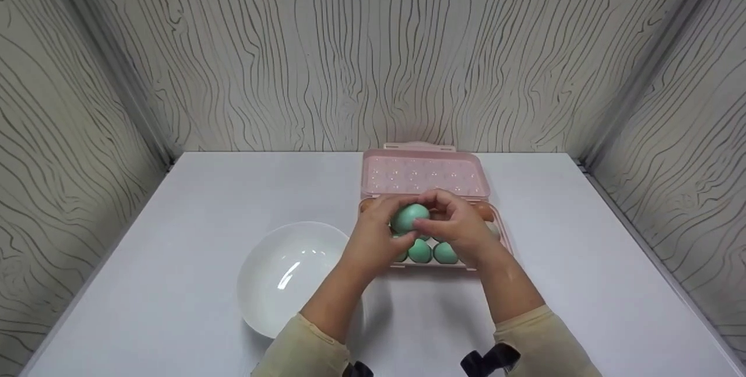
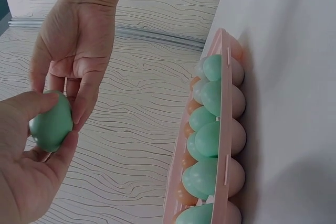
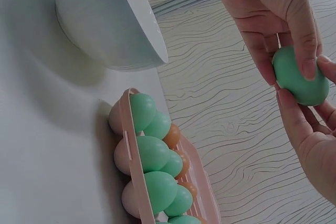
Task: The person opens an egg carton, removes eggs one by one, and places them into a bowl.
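A green egg (image 1: pixel 411 219) is up in the air between both hands, over the pink egg carton (image 1: pixel 506 243). My left hand (image 1: pixel 373 240) holds it from the left, thumb below and fingers behind. From the other side, my right hand (image 1: pixel 463 228) pinches it, its thumb lying on the shell. The left wrist view shows the same egg (image 2: pixel 51 121) with fingertips of both hands on it. Green eggs (image 1: pixel 419 251) sit in the carton's front cups, with orange eggs (image 3: pixel 173 136) behind. Both hands hide part of the carton's middle.
The carton's pink lid (image 1: pixel 425 174) lies folded back towards the patterned rear wall (image 1: pixel 349 74). Left of the carton stands a large white bowl (image 1: pixel 265 284), partly covered by the left forearm. Everything rests on a white table (image 1: pixel 192 208) with walls on both sides.
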The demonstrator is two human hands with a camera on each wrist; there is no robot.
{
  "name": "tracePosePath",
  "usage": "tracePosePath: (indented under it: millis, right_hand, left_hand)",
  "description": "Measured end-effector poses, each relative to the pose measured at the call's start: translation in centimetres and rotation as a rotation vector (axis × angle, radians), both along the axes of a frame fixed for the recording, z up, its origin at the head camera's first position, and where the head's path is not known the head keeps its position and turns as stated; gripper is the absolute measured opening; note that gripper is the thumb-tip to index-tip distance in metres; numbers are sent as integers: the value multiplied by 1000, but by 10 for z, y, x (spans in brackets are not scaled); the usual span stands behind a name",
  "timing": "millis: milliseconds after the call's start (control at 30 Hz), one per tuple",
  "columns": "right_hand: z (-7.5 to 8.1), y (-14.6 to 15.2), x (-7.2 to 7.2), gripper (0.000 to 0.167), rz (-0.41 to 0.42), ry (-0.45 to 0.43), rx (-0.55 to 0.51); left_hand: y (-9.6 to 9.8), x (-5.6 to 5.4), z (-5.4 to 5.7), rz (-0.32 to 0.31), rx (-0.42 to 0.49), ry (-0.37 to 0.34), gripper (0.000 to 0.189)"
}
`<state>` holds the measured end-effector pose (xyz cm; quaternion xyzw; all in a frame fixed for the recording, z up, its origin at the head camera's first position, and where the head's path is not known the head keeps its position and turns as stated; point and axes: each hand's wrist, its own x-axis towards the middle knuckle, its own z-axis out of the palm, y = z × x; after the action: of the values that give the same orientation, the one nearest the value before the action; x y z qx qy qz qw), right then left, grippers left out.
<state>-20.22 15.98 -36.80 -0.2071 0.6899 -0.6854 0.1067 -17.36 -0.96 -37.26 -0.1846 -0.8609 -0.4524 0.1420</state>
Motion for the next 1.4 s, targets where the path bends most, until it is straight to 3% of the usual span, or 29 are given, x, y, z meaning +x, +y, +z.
tracePosePath:
  millis: [333, 667, 867, 1133, 1400]
  right_hand:
    - [6, 6, -5, 38, -28, 36, 103]
    - [6, 17, -11, 37, -49, -53, 116]
    - [4, 21, -13, 36, -86, -55, 154]
    - [-1, 30, -18, 36, -57, -41, 173]
    - [-5, 36, -17, 35, -23, -20, 201]
  left_hand:
    - [-12, 0, 4, 32, -37, -65, 46]
    - [-38, -5, 5, 102, -88, -187, 46]
    - [-59, -14, 5, 166, -108, -283, 44]
    - [-89, -31, 7, 235, -178, -317, 46]
    - [-116, -44, -3, 234, -281, -357, 43]
